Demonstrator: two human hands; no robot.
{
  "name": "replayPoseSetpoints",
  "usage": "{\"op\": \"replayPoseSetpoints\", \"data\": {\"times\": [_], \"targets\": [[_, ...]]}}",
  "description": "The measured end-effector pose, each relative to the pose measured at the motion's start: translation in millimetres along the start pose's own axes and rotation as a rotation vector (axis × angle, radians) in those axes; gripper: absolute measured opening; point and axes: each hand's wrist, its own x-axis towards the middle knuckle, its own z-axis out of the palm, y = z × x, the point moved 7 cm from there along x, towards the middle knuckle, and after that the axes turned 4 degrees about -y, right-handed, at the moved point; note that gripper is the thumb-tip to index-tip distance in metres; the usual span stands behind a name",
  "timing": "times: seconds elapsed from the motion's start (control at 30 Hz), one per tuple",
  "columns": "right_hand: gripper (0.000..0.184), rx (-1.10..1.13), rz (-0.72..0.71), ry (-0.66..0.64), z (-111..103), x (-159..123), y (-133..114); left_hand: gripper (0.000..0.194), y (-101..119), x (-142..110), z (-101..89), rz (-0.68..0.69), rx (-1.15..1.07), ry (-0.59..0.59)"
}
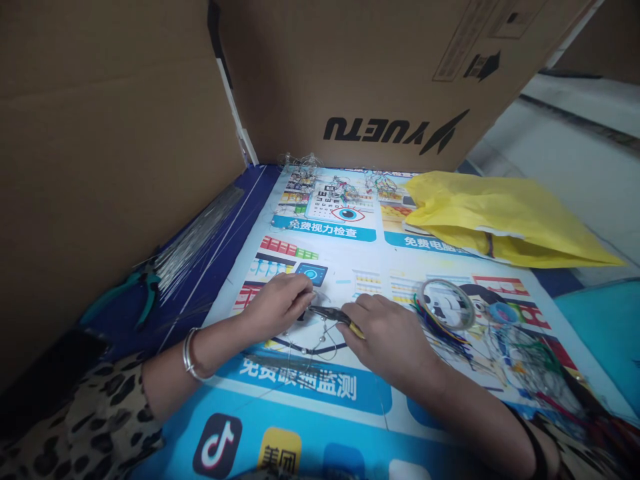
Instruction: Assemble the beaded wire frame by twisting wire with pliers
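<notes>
While hand [387, 337] grips pliers [327, 313], bag [500, 208], contents hidden

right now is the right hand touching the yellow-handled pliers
Touching: the head view shows the right hand closed around the handles of the yellow-handled pliers, the nose sticking out past the fingers.

The worktop [263, 185] is partly covered by a printed sheet [370, 257] and is bounded by a rear panel [310, 67] and a left panel [100, 133]. Along the latter a wire bundle [187, 253] is laid, with cutters [149, 300] set at its near end. Wire tangles [345, 189] are gathered at the sheet's back; to their right a bag [490, 213] is placed. Before it, a tape roll [469, 307] is flanked by a wire heap [530, 360]. Centrally, between the left grip [287, 300] and the right grip [383, 330], pliers [327, 313] are positioned.
</notes>
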Motion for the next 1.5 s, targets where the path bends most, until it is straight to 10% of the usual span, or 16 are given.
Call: {"op": "replayPoseSetpoints", "data": {"times": [1.5], "targets": [[0.018, -0.042, -0.029, -0.057, -1.4, 4.7, -6.7, 0.014, 2.1, -2.5, 4.0, 0.010, 0.178, 0.007]]}}
